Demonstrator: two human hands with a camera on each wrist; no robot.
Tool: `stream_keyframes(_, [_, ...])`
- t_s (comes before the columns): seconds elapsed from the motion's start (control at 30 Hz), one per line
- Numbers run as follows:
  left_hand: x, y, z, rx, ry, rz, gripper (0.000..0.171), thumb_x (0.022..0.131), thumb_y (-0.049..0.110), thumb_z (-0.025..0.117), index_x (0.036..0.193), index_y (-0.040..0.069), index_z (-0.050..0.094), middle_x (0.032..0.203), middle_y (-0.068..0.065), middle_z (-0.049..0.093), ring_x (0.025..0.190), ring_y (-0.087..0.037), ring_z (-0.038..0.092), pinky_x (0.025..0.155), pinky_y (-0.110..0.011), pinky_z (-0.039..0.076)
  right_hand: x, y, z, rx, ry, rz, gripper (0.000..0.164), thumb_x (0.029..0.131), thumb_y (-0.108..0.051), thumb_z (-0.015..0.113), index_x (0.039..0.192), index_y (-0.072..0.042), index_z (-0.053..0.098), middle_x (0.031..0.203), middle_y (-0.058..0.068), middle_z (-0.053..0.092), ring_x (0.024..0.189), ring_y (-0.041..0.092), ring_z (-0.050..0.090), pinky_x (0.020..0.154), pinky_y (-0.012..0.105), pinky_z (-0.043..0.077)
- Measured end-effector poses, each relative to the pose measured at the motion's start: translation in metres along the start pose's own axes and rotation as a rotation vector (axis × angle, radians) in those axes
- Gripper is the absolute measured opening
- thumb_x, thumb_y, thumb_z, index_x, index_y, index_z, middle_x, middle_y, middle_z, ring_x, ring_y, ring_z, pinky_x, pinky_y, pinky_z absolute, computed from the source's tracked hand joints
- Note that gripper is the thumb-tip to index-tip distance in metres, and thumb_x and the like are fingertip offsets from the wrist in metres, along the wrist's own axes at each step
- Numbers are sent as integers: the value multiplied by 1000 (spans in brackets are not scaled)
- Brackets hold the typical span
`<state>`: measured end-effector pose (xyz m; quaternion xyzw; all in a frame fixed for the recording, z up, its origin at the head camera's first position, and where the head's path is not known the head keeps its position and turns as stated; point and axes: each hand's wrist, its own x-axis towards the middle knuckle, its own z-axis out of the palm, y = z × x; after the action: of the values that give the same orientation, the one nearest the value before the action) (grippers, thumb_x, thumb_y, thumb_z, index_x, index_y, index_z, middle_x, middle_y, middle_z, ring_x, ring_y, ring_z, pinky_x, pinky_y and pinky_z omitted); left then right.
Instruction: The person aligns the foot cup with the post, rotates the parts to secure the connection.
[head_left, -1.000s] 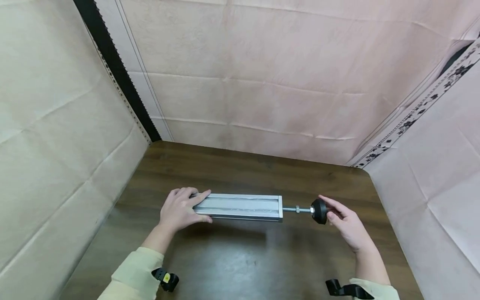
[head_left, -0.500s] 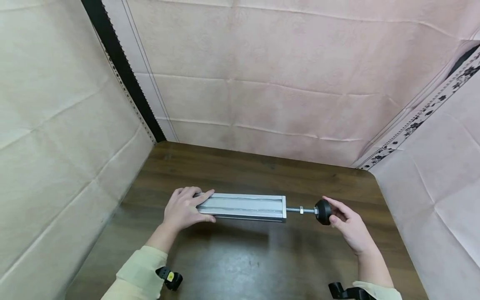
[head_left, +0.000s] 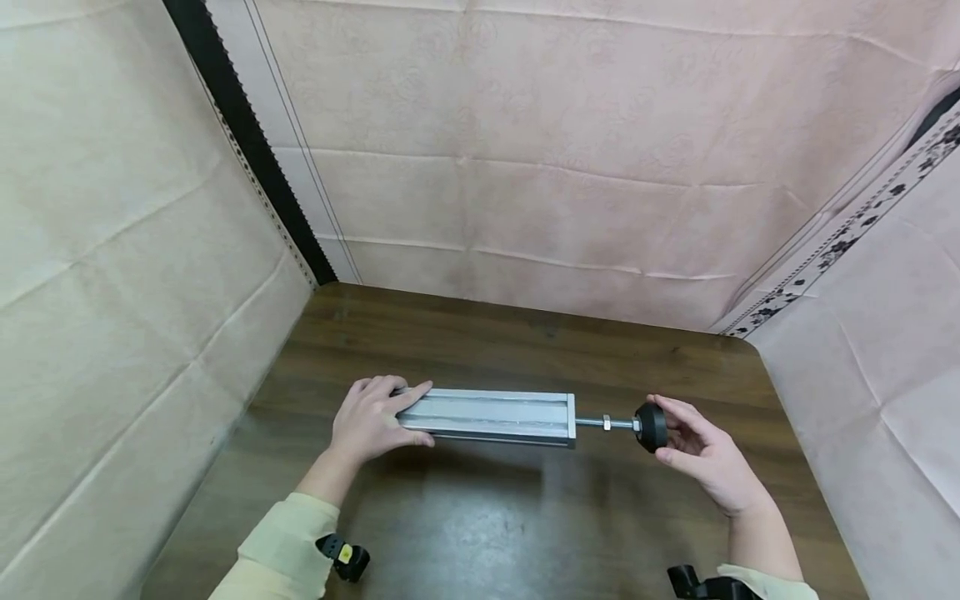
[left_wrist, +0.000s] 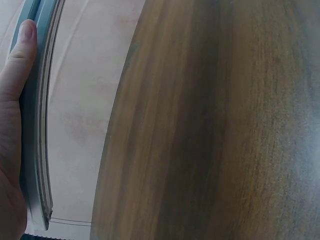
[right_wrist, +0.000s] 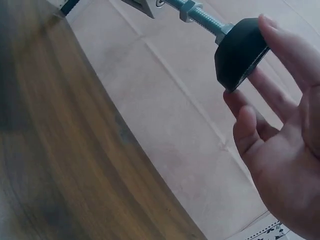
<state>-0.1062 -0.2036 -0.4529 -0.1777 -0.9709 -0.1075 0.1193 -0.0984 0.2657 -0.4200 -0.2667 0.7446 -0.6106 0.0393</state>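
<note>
My left hand (head_left: 371,423) grips the left end of a silver aluminium profile (head_left: 495,415), thumb along the near side and fingers over the far side. The profile lies level, its shadow on the table in front of it. From its right end sticks a threaded rod (head_left: 590,422) with a hex nut (head_left: 607,422), ending in a black levelling foot (head_left: 651,427). My right hand (head_left: 712,467) holds that foot by its rim with the fingertips. In the right wrist view, fingers reach both sides of the black foot (right_wrist: 239,52), and its flat base faces the palm.
The brown wood-grain table (head_left: 480,533) spreads under both hands. Pale cloth walls stand at the back (head_left: 525,167), left (head_left: 150,250) and right (head_left: 885,358). Black camera mounts sit at the left wrist (head_left: 345,558) and right wrist (head_left: 701,583).
The right thumb has shifted down and away from the middle of the foot, and the right fingers are spread wider. The left hand keeps its grip on the profile; the whole view has slid slightly.
</note>
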Motion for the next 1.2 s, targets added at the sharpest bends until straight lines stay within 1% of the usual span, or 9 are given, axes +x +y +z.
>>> stream_keyframes(0.23, [1, 0, -1, 13, 13, 8, 95, 56, 89, 44, 132, 34, 55, 110, -3, 56, 103, -20, 51, 91, -43, 35, 2, -1, 6, -138, 154, 141, 43, 90, 4, 55, 132, 2, 48, 100, -1, 56, 76, 11, 54, 62, 25, 47])
stream_keyframes(0.4, [2, 0, 0, 16, 13, 7, 95, 56, 90, 42, 132, 34, 55, 110, -2, 56, 103, -20, 51, 91, -42, 36, 3, 3, 10, -185, 187, 160, 35, 98, -11, 48, 131, -1, 51, 97, 0, 55, 69, 13, 50, 59, 27, 44])
stream_keyframes(0.5, [1, 0, -1, 16, 9, 3, 95, 57, 90, 43, 132, 34, 55, 110, -3, 56, 103, -20, 51, 92, -43, 35, 2, 3, 8, -139, 154, 136, 41, 99, -17, 48, 138, -6, 45, 108, -3, 56, 82, 9, 56, 66, 24, 46])
stream_keyframes(0.63, [1, 0, -1, 9, -2, -6, 94, 58, 89, 44, 133, 34, 54, 112, -3, 56, 105, -21, 51, 93, -43, 35, -2, 2, 4, 40, 59, 50, 57, 93, 2, 52, 145, -3, 30, 127, -3, 52, 108, 8, 54, 80, 21, 45])
stream_keyframes(0.73, [1, 0, -1, 5, -14, -18, 94, 58, 89, 43, 134, 34, 53, 113, -3, 56, 105, -21, 50, 94, -44, 34, -3, 2, 3, 130, 16, 12, 69, 83, 19, 53, 145, 3, 27, 129, -1, 53, 109, 9, 54, 81, 21, 44])
stream_keyframes(0.83, [0, 0, -2, 5, -19, -25, 95, 58, 90, 42, 134, 34, 52, 113, -3, 55, 105, -21, 50, 94, -44, 34, -3, 3, 5, 142, 36, 31, 69, 81, 22, 53, 143, 4, 30, 123, -1, 56, 106, 10, 56, 79, 21, 45])
stream_keyframes(0.97, [1, 1, -2, 7, -16, -20, 95, 58, 90, 42, 133, 33, 54, 112, -3, 55, 104, -22, 50, 94, -45, 34, -1, 4, 9, 75, 124, 90, 54, 85, 13, 56, 136, 1, 42, 114, -1, 59, 96, 9, 59, 72, 22, 48])
stream_keyframes(1.1, [1, 1, -1, 11, -20, -21, 94, 58, 89, 44, 133, 33, 54, 111, -3, 55, 104, -21, 49, 95, -45, 33, 1, 6, 14, -21, 201, 121, 36, 92, -8, 59, 127, -5, 53, 100, 2, 56, 78, 9, 56, 61, 23, 46])
stream_keyframes(1.2, [1, 1, 0, 16, -8, -21, 94, 58, 89, 44, 133, 34, 54, 112, -3, 55, 104, -21, 50, 94, -44, 33, 0, 7, 14, -1, 194, 93, 46, 93, -23, 58, 135, -9, 46, 105, 2, 55, 82, 9, 55, 63, 23, 45])
